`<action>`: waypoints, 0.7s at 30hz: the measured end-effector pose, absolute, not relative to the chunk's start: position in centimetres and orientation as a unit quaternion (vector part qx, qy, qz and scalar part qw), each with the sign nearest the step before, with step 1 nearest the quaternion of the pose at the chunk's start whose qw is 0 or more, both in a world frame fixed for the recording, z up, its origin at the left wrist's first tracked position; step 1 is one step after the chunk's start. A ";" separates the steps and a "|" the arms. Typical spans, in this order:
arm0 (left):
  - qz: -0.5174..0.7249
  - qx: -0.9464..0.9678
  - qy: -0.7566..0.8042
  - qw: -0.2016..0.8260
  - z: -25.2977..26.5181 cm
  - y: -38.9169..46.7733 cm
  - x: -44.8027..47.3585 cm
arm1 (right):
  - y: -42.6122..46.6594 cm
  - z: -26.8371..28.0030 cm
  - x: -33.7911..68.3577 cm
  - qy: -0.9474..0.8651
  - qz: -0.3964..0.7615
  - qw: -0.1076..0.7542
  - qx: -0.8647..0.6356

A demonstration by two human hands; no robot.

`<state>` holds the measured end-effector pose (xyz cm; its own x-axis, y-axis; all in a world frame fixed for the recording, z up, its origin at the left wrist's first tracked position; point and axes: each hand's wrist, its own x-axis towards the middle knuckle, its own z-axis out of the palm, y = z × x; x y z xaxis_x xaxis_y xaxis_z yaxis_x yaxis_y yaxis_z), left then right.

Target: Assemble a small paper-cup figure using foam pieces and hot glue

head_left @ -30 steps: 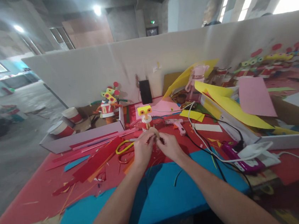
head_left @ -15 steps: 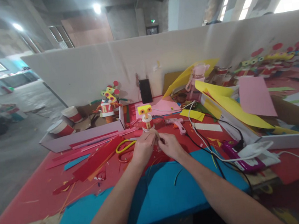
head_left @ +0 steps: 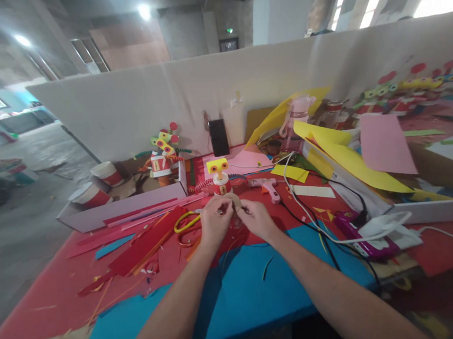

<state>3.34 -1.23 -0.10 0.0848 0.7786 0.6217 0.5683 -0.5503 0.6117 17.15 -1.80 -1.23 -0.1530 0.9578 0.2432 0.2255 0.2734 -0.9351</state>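
Observation:
Between my two hands is a small tan piece with a rounded edge [head_left: 236, 203], its kind too blurred to tell. My right hand [head_left: 259, 221] pinches it from the right, thumb and fingers together. From the other side my left hand [head_left: 216, 222] is closed, with its fingertips at the left edge of the piece. Just beyond the hands stands a paper-cup figure [head_left: 221, 185] with a yellow head and round orange eyes; coiled paper arms stretch out at its sides. Yellow-handled scissors [head_left: 186, 221] lie left of my left hand. A pink glue gun [head_left: 270, 191] rests beyond my right hand.
A white box [head_left: 122, 217] with paper cups and a finished figure stands at left. Another box [head_left: 437, 211] holds coloured sheets at right. Cables run to a purple power strip [head_left: 369, 241]. A phone [head_left: 219, 138] leans on the white partition [head_left: 134, 103]. Blue foam [head_left: 251, 291] covers the near edge.
My left fingers have shifted slightly left, away from my right fingertips, and more of the tan piece shows between the hands. The figure stays in its place.

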 end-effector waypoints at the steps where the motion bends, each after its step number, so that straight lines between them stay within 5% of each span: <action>1: 0.498 0.723 0.461 0.129 -0.1 -1.1 3.2 | -1.8 -1.2 17.1 -0.642 0.406 0.463 -0.457; 6: 0.513 0.706 0.444 0.205 -0.5 -0.6 2.5 | -1.8 -1.2 17.2 -0.619 0.431 0.454 -0.475; 21: 0.492 0.733 0.451 0.133 -0.4 -1.0 2.7 | -2.0 -1.3 17.1 -0.717 0.275 0.432 -0.473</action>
